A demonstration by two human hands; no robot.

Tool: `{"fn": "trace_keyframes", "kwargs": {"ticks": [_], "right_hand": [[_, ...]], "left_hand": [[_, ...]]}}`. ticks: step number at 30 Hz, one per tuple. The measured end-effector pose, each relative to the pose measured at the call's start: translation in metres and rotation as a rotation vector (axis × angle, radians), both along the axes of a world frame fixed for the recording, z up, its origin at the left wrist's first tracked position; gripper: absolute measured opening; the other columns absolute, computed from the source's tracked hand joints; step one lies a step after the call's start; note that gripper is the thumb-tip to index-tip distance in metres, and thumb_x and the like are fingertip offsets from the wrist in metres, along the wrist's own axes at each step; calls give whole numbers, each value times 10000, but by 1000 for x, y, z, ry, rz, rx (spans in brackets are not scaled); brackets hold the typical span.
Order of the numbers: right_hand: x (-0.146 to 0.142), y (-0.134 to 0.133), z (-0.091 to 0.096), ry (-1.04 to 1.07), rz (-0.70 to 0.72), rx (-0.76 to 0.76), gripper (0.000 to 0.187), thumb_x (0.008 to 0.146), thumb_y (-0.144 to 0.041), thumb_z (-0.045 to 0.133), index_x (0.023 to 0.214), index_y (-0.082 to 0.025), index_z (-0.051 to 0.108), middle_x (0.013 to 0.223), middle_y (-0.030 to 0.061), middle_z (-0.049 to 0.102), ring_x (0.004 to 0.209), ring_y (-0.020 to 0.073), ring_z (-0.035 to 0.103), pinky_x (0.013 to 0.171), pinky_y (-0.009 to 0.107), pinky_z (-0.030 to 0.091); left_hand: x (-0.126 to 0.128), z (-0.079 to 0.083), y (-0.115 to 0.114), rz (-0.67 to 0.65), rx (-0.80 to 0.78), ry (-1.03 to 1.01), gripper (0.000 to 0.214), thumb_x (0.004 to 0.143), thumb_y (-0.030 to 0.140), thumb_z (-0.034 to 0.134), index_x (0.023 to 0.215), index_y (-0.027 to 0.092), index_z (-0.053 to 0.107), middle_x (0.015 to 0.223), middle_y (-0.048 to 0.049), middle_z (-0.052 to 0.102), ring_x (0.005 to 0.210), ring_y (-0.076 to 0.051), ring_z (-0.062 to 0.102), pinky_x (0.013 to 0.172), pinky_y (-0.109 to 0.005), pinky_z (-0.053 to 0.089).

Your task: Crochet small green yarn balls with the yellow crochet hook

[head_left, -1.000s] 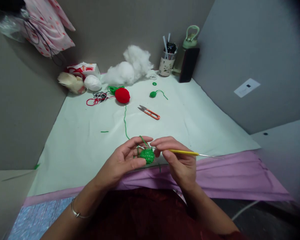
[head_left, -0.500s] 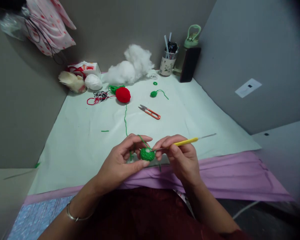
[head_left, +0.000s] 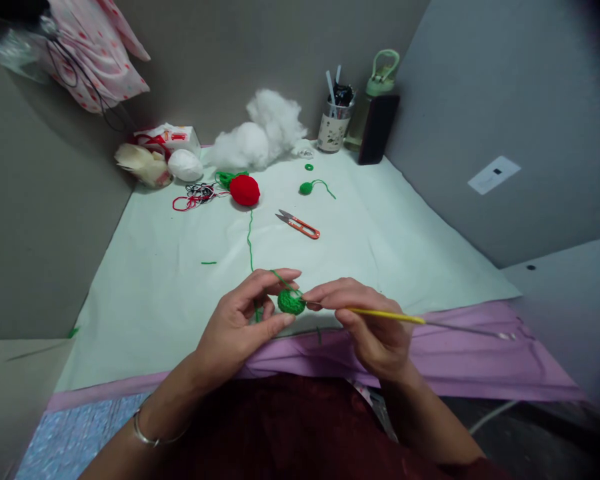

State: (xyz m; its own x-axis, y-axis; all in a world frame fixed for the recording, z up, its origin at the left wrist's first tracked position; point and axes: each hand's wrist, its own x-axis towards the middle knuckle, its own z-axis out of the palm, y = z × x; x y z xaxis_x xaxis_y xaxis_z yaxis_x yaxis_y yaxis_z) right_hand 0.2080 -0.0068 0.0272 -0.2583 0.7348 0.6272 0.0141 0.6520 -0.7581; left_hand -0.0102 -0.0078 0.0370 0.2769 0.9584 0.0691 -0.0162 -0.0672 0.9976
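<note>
Rounded green crochet piece (head_left: 291, 303), slanting yellow hook (head_left: 390, 315)

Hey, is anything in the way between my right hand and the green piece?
Nothing visible is. The right hand holds the hook, which reaches the green piece in the left hand. The scissors lie beyond, off that path.

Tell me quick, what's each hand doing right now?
Left hand: closed, holding the green crochet piece.
Right hand: closed, holding the yellow-handled hook.
</note>
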Motion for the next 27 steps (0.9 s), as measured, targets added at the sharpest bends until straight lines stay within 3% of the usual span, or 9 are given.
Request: {"fn": "trace_keyframes", "kwargs": {"ticks": [3, 7, 12, 15, 18, 22, 25, 27], "right_hand": [[-4, -1, 0, -113, -118, 205, 216, 1078, -204, 530, 1196, -210, 711, 1091, 108, 823, 1003, 208, 796, 805, 365, 680], [-9, -4, -4, -312, -272, 443, 204, 1068, -197, 547, 1198, -189, 704, 1132, 140, 817, 1012, 211, 795, 787, 337, 688], [-13, -5, -19, -446, -385, 567, 317, 969, -86, 661, 1218, -270, 731, 1202, 78, 801, 1048, 222, 783, 845, 353, 693], [-14, -3, -27, -423, -401, 596, 410, 920, -18, 699, 1248, -262, 733, 1180, 79, 793, 1005, 212, 785, 845, 341, 695], [-13, -2, -28, -348, -350, 596, 517, 884, 3, 743, 1314, -285, 726, 1125, 72, 794, 941, 203, 782, 788, 320, 694], [-14, 0, -19, -191, -229, 390, 465, 980, -115, 686, 1393, -326, 700, 1111, 79, 791, 988, 230, 775, 804, 364, 688], [-17, 0, -14, -148, -231, 251, 379, 1032, -168, 620, 1349, -346, 725, 1107, 72, 785, 988, 226, 769, 792, 380, 683], [-18, -3, -15, -217, -320, 281, 426, 989, -128, 676, 1343, -360, 727, 1105, 69, 789, 989, 235, 773, 812, 391, 683]], "left_hand": [[3, -1, -2, 71, 40, -13, 381, 844, 191, 851, 1202, 315, 808, 1069, -27, 741, 774, -114, 616, 614, -209, 483], [6, -6, -5, 120, 29, -94, 487, 830, 192, 879, 1279, 346, 770, 1014, -1, 764, 884, -132, 682, 783, -211, 555], [9, -13, -10, 134, -17, -162, 504, 866, 204, 860, 1325, 379, 742, 1082, 15, 765, 970, -118, 695, 919, -198, 554], [13, -12, -12, 89, -95, -258, 482, 875, 198, 852, 1315, 370, 753, 1075, 6, 758, 992, -124, 702, 921, -201, 556], [15, -9, -12, -18, -283, -431, 520, 847, 205, 873, 1333, 339, 751, 1051, -7, 735, 983, -136, 699, 900, -216, 558], [12, -6, -7, -123, -508, -559, 607, 798, 273, 905, 1378, 265, 726, 1082, -41, 714, 983, -162, 685, 916, -260, 545], [12, -8, -4, -51, -433, -452, 681, 793, 272, 905, 1433, 259, 674, 1070, -42, 709, 1001, -187, 675, 943, -306, 540], [14, -11, -5, 47, -339, -358, 704, 799, 251, 900, 1455, 263, 646, 1069, -41, 711, 1039, -204, 670, 960, -327, 540]]}}
